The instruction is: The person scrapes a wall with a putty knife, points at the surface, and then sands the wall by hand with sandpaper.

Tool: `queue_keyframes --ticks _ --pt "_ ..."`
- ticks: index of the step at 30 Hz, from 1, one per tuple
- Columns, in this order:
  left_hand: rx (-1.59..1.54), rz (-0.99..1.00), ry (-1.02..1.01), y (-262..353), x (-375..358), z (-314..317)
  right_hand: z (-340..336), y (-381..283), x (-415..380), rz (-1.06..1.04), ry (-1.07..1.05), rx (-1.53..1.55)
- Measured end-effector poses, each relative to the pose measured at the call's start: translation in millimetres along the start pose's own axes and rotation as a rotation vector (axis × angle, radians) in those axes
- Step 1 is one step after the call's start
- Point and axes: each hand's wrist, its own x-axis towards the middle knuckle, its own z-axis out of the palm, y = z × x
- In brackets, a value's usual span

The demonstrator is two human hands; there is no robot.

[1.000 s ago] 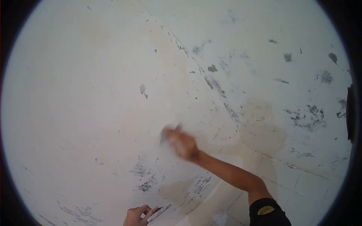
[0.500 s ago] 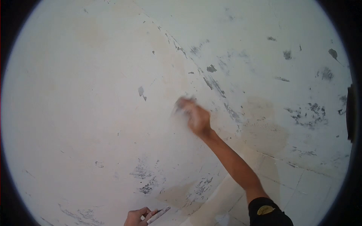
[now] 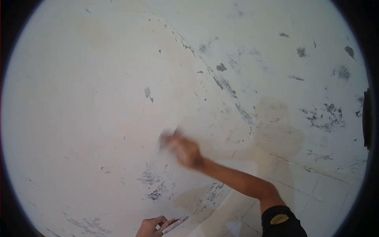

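My right hand (image 3: 183, 150) is on a pale wall (image 3: 87, 98), near its middle. It is smeared by motion, with closed fingers around something dark and blurred at their tips that I cannot make out. At the bottom edge, my left hand (image 3: 151, 227) grips a narrow whitish tool (image 3: 175, 224) smeared with pale material. Part of the left hand is cut off by the frame. Grey scuffed patches (image 3: 152, 183) show on the wall between the two hands.
Chipped, dark-marked areas (image 3: 323, 117) spread over the right side of the wall. White tiles (image 3: 304, 183) lie at the lower right, beside the black sleeve (image 3: 280, 221). A dark object (image 3: 367, 118) stands at the far right edge.
My right hand has moved down and to the left across the wall. My left hand and the whitish tool have shifted slightly to the right.
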Motion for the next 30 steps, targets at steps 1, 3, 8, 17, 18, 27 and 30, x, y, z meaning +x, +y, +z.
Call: queue_keyframes --ticks 1,3,8,17,18,27,30 --pt "0.022 0.016 -0.004 -3 4 1 1 -21 -25 -0.066 -0.171 0.096" --pt "0.050 0.044 -0.007 -8 6 1 -15 -52 -43 -0.141 -0.348 0.220" --pt "0.119 -0.012 -0.013 -27 -6 -4 -71 -19 -1 0.364 -0.158 -0.008" --pt "0.091 -0.052 -0.052 -26 -5 -3 -93 11 60 0.464 -0.661 -0.537" --pt "0.088 -0.052 -0.050 -24 -5 -3 -93 8 62 0.460 -0.681 -0.532" --pt "0.094 -0.021 -0.049 -17 -5 -2 -67 -22 38 0.293 -0.758 -0.436" --pt "0.079 -0.044 -0.046 -16 -7 -2 -65 -23 38 0.262 -0.755 -0.397"
